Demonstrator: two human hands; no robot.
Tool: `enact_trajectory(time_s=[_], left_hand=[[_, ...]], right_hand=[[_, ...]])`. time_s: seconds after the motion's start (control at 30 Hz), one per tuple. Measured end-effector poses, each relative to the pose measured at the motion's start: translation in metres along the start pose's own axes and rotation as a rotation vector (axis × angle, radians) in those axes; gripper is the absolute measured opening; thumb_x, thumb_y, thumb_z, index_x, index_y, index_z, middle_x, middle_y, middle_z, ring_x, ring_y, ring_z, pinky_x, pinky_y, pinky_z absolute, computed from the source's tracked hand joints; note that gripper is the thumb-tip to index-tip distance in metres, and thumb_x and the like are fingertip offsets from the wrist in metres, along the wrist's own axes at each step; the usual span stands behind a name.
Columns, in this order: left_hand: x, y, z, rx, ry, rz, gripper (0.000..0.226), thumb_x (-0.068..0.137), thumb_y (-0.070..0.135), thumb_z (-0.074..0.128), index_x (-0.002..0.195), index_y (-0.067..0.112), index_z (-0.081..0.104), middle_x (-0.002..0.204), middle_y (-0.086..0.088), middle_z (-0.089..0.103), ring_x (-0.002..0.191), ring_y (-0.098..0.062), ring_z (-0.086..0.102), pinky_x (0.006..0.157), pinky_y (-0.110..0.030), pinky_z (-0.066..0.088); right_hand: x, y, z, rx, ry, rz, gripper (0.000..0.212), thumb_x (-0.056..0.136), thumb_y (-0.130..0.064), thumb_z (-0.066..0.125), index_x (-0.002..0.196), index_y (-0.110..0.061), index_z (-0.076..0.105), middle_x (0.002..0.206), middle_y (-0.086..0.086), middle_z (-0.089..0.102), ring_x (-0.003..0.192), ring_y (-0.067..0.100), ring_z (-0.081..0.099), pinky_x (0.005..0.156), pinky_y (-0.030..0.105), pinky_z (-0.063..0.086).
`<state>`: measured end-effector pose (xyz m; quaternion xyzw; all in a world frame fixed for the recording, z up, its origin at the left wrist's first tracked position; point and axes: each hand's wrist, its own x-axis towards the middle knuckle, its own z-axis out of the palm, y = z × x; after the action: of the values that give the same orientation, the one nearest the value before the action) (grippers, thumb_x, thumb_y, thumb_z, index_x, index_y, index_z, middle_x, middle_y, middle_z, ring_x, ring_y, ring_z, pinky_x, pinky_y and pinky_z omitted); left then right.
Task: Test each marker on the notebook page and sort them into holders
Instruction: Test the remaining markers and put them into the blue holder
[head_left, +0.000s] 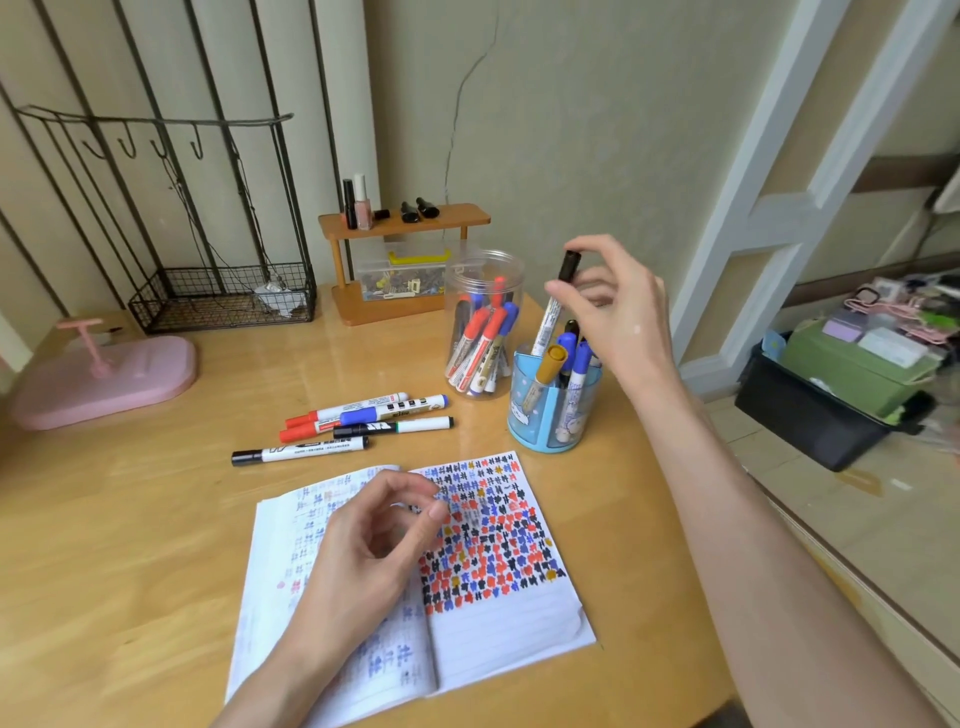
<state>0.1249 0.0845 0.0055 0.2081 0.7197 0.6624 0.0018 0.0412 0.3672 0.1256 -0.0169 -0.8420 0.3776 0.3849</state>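
Observation:
An open notebook (514, 613) lies on the wooden table (130, 545), its right page covered in red, blue, black and yellow test marks. My left hand (363, 551) hovers over the notebook with fingers loosely curled, holding nothing. My right hand (618, 306) pinches a black-capped marker (556, 306) near its top, upright, its lower end inside the blue holder (550, 410), which holds several markers. A clear jar (483, 322) beside it holds several red and blue markers. Several loose markers (363, 421) lie on the table behind the notebook.
A small wooden shelf (405, 223) with bottles stands at the back, above a clear box of small parts. A wire basket (223, 296) sits back left, and a pink stand (104, 374) at far left. The table's right edge drops to a floor with a black bin (815, 415).

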Motion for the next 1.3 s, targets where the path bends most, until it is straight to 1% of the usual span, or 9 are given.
enact_trajectory(time_s=[0.13,0.2,0.5,0.67,0.87,1.03,1.13,1.2,1.3], left_hand=[[0.0,0.0,0.0,0.011,-0.003,0.005,0.006,0.092,0.029,0.072,0.098,0.03,0.069,0.09,-0.004,0.073,0.07,-0.026,0.069,0.069,-0.028,0.055],[0.0,-0.001,-0.001,0.018,-0.004,0.005,0.006,0.092,0.03,0.072,0.098,0.031,0.07,0.091,-0.005,0.073,0.073,-0.024,0.07,0.071,-0.028,0.055],[-0.001,-0.002,-0.001,0.037,0.004,-0.005,0.007,0.091,0.031,0.071,0.098,0.029,0.071,0.09,-0.003,0.074,0.078,-0.02,0.07,0.07,-0.027,0.056],[-0.001,-0.001,-0.001,0.039,0.013,-0.007,0.019,0.091,0.03,0.071,0.102,0.015,0.071,0.089,-0.003,0.074,0.075,-0.019,0.071,0.07,-0.027,0.056],[-0.001,-0.002,-0.002,0.037,0.006,-0.005,0.008,0.092,0.03,0.071,0.099,0.028,0.071,0.087,-0.004,0.073,0.073,-0.022,0.069,0.065,-0.031,0.056],[-0.001,-0.003,-0.002,0.031,0.0,0.006,0.007,0.092,0.029,0.071,0.1,0.029,0.07,0.088,-0.005,0.073,0.073,-0.024,0.069,0.067,-0.034,0.056],[0.0,-0.004,-0.003,0.033,-0.004,0.01,0.006,0.093,0.029,0.07,0.099,0.03,0.07,0.089,-0.005,0.073,0.073,-0.024,0.069,0.068,-0.037,0.056],[0.0,-0.005,-0.003,0.034,-0.009,0.01,0.006,0.093,0.029,0.07,0.1,0.03,0.07,0.088,-0.005,0.073,0.074,-0.023,0.069,0.071,-0.034,0.056],[0.0,-0.004,-0.003,0.029,-0.014,0.01,0.005,0.094,0.028,0.07,0.098,0.03,0.07,0.088,-0.005,0.073,0.074,-0.022,0.07,0.072,-0.031,0.056]], right_hand=[[0.013,0.001,-0.015,0.097,0.17,0.046,0.035,0.088,-0.026,0.081,0.119,-0.028,0.065,0.084,-0.006,0.074,0.071,0.002,0.072,0.076,0.032,0.061],[0.018,0.005,-0.019,0.05,0.179,0.057,0.034,0.088,-0.027,0.079,0.118,-0.032,0.065,0.084,-0.009,0.073,0.071,0.002,0.072,0.08,0.035,0.061],[0.015,0.011,-0.026,-0.044,0.097,0.064,0.028,0.09,-0.031,0.075,0.115,-0.037,0.066,0.082,-0.014,0.072,0.07,0.004,0.072,0.08,0.039,0.061],[0.013,0.009,-0.027,-0.122,0.026,0.031,0.029,0.092,-0.031,0.071,0.12,-0.04,0.066,0.085,-0.011,0.073,0.071,0.004,0.071,0.08,0.037,0.062],[0.014,0.008,-0.027,-0.122,0.044,0.029,0.027,0.094,-0.03,0.071,0.121,-0.037,0.068,0.086,-0.006,0.075,0.074,0.006,0.073,0.08,0.033,0.062],[0.009,0.019,-0.018,-0.262,-0.162,0.098,0.013,0.095,-0.033,0.07,0.105,-0.027,0.077,0.086,-0.007,0.075,0.081,0.009,0.071,0.088,0.035,0.059],[0.002,0.029,-0.012,-0.259,-0.153,0.13,0.041,0.099,-0.049,0.058,0.089,-0.014,0.076,0.082,0.004,0.076,0.082,0.024,0.07,0.081,0.041,0.058],[-0.002,0.031,-0.01,-0.26,-0.165,0.151,0.053,0.1,-0.06,0.048,0.094,-0.017,0.078,0.087,0.005,0.077,0.087,0.028,0.069,0.081,0.042,0.058],[-0.005,0.03,-0.009,-0.262,-0.172,0.16,0.054,0.103,-0.062,0.04,0.103,-0.025,0.08,0.094,-0.001,0.079,0.093,0.025,0.069,0.084,0.039,0.056]])
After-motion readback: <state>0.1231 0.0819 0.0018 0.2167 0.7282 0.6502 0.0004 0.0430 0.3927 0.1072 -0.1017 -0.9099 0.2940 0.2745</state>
